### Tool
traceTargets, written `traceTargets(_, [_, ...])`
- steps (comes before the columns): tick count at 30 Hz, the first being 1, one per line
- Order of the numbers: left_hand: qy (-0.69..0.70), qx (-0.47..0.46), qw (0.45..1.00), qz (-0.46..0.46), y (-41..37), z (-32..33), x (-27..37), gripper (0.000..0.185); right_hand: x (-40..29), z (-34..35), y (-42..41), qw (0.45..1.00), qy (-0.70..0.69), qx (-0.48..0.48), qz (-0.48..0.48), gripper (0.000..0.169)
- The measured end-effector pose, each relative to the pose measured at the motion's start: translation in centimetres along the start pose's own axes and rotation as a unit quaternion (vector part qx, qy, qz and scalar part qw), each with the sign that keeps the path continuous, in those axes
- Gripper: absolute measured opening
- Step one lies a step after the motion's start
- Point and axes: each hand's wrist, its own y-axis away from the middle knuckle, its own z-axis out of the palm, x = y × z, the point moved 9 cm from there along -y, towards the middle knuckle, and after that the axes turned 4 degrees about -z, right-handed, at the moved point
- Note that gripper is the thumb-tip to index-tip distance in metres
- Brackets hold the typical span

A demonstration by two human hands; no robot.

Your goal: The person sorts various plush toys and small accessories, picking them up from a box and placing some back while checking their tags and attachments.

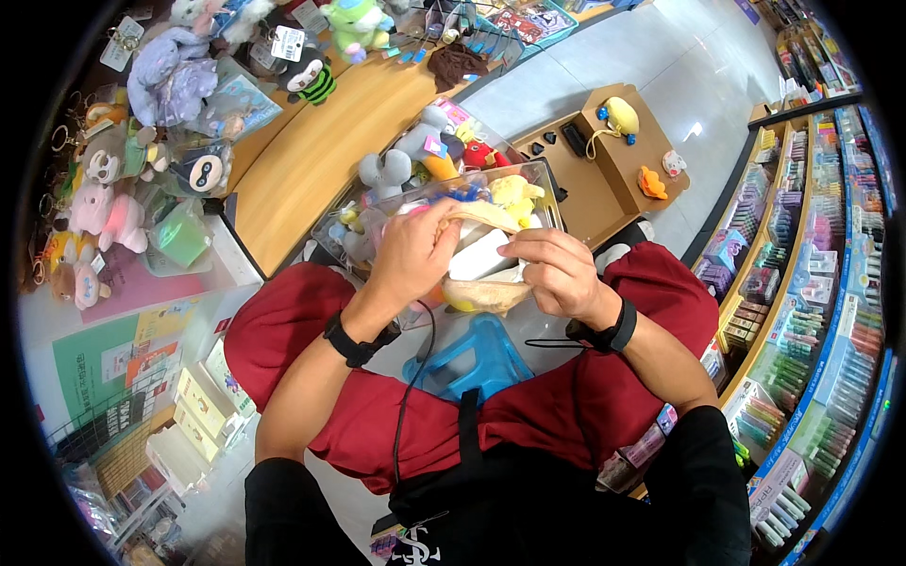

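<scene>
Above a clear plastic bin (554, 201), both my hands pull apart the mouth of a tan soft fabric pouch (488, 296). My left hand (417, 247) pinches its edge at the upper left, thumb and fingers closed on the cloth. My right hand (555, 272) grips the right side with the fingertips. Inside the opening shows a smooth white piece (476, 260); whether it is loose or part of the pouch I cannot tell. Soft toys fill the bin behind, among them a yellow plush (515, 198) and a grey plush (386, 172).
An open cardboard box (594, 191) with small black pieces lies beyond the bin; a yellow plush (621, 115) and an orange flower piece (651, 183) rest on its flap. A blue plastic stool (481, 354) stands between my legs. Plush toys crowd a wooden counter (311, 170); pen shelves (800, 339) line the right.
</scene>
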Motion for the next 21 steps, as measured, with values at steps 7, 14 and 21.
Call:
traceTargets(7, [0.079, 0.064, 0.995, 0.02, 0.6, -2.1, 0.6, 0.02, -0.6, 0.2, -0.3, 0.999, 0.041, -0.021, -0.005, 0.018])
traceTargets(14, [0.073, 0.025, 0.994, 0.082, 0.8, -1.1, 1.8, 0.026, -0.4, 0.5, 0.3, 0.999, 0.048, -0.019, -0.002, 0.018])
traceTargets(21, [0.044, -0.044, 0.997, 0.044, 1.2, 0.1, 1.6, 0.03, -0.7, 0.9, 1.3, 0.999, 0.033, -0.021, -0.002, 0.018])
